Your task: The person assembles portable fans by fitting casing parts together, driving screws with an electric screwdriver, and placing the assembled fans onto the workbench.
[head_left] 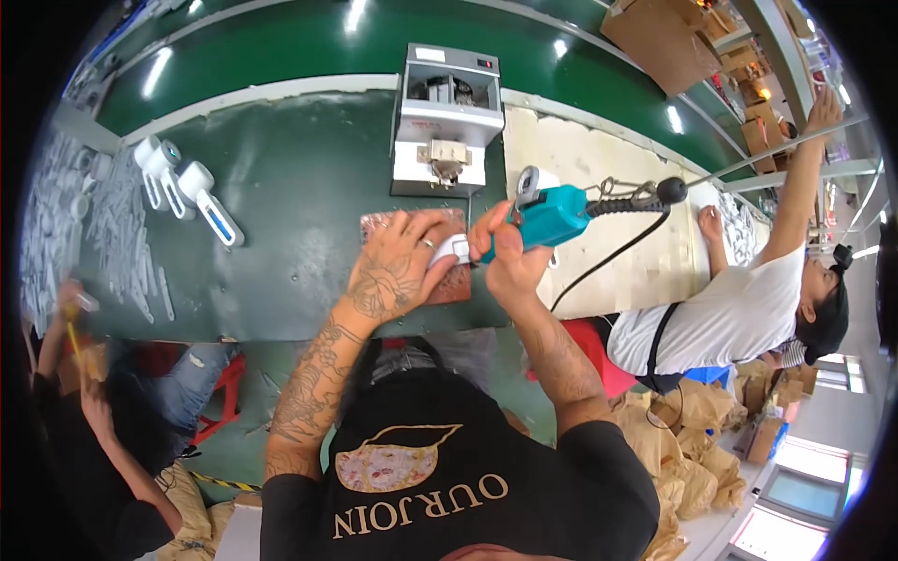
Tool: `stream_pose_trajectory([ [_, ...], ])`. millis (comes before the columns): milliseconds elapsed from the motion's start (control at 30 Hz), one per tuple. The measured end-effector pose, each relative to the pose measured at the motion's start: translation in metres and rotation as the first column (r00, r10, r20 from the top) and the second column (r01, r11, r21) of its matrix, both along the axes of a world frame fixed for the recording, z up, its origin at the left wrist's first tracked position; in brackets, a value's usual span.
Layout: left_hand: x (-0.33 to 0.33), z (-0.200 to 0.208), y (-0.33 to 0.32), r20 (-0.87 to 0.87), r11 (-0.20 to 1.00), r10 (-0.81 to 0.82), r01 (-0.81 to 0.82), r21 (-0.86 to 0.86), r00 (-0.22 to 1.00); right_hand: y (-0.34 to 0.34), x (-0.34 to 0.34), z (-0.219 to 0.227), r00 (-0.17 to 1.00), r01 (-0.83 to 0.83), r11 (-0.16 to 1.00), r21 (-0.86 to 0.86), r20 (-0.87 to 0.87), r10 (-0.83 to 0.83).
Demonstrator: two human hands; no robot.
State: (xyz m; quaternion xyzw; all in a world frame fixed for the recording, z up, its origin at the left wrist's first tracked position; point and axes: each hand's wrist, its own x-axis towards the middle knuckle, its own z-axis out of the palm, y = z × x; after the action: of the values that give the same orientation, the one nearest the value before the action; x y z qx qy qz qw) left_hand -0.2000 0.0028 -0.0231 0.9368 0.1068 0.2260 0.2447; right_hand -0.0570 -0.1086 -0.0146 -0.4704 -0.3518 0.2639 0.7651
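Observation:
My left hand (pixel 397 264) lies over a reddish mat (pixel 456 289) on the table. Its fingers and thumb are closed on a small white plastic part (pixel 453 249) and press it to the mat. In my right hand (pixel 513 266) is a teal electric screwdriver (pixel 554 215), its body slanting up to the right with a black cord trailing from the back end. The screwdriver's front end points at the white part, and the two appear to meet. My fingers hide the exact tip.
A grey screw feeder (pixel 447 122) stands behind the mat. White round-headed plastic units (pixel 213 204) lie at left beside a heap of grey strips (pixel 126 234). A chain and spring cord (pixel 631 199) hang at right. One person (pixel 725 313) works at right, another (pixel 94 449) at left.

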Motion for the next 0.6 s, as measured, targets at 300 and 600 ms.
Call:
stream_pose_trajectory([
  [300, -0.009, -0.006, 0.002, 0.110, 0.990, -0.052, 0.037, 0.135, 0.993, -0.006, -0.011, 0.007, 0.970, 0.219, 0.960, -0.172, -0.072, -0.234],
  [600, -0.088, -0.016, 0.008, 0.261, 0.860, 0.501, -0.440, -0.257, 0.826, -0.072, -0.028, 0.055, 0.980, 0.200, 0.960, 0.198, -0.042, -0.195],
])
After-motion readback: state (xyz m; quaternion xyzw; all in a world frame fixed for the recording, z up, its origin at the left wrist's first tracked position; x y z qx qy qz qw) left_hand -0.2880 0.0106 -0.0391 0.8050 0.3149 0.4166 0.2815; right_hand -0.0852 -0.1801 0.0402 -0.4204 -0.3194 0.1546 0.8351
